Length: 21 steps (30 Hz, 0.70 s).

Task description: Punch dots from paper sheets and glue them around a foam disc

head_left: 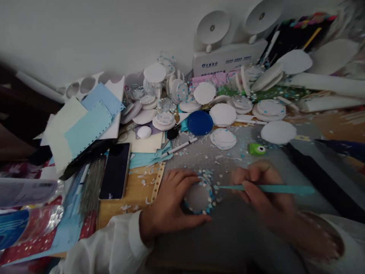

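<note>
My left hand (173,205) curves around a small clear round piece (198,196) lying on the grey mat, its thumb and fingers at the edge. Tiny blue and white paper flowers line that piece's rim. In my right hand (262,190) is a pair of slim turquoise tweezers (285,188), pinched between thumb and fingers. Their fine tip points left and ends close to the rim. More loose tiny flowers (207,175) are scattered just beyond the round piece. Motion blurs the right hand slightly.
Behind the hands are many white discs (224,114), a blue disc (200,123), a flower-decorated disc (223,138) and a green paper punch (256,149). To the left lie a phone (115,171), coloured paper (88,129) and a white pen (179,147). A black strip (322,179) crosses the right side.
</note>
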Tool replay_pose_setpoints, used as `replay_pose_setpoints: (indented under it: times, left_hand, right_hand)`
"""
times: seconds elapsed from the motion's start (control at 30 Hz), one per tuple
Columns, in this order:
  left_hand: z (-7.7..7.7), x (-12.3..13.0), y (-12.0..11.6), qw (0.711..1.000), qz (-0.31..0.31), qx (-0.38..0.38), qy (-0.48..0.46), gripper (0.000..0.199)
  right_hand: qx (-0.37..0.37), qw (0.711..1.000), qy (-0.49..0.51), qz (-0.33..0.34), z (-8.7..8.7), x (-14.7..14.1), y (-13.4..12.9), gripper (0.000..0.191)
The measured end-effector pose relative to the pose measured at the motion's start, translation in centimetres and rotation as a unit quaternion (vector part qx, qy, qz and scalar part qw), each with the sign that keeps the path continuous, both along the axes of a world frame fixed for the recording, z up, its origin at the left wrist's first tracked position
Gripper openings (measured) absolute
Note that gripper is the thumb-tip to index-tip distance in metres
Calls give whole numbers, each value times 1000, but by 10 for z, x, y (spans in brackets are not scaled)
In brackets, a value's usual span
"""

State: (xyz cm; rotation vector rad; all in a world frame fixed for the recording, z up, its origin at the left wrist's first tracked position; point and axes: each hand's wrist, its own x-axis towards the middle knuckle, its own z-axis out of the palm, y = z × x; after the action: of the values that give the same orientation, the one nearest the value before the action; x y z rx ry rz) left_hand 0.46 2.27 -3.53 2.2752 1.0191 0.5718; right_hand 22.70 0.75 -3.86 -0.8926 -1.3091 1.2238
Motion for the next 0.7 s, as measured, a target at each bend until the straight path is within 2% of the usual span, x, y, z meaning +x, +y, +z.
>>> replay_pose_setpoints:
  times: [0.2,0.43,0.7]
  left_hand:
    - [0,0,2,1000,-6,-8,-10,68]
    - [-1,0,2,1000,-8,-18,-12,66]
    - [-1,0,3,999,-9,-14,-29,64]
  right_hand:
    - [-5,998,-41,48,1,0,-7,11]
    - [56,985,-159,33,8,-2,-3,16]
    - [93,981,-166,32,3,-4,-4,23]
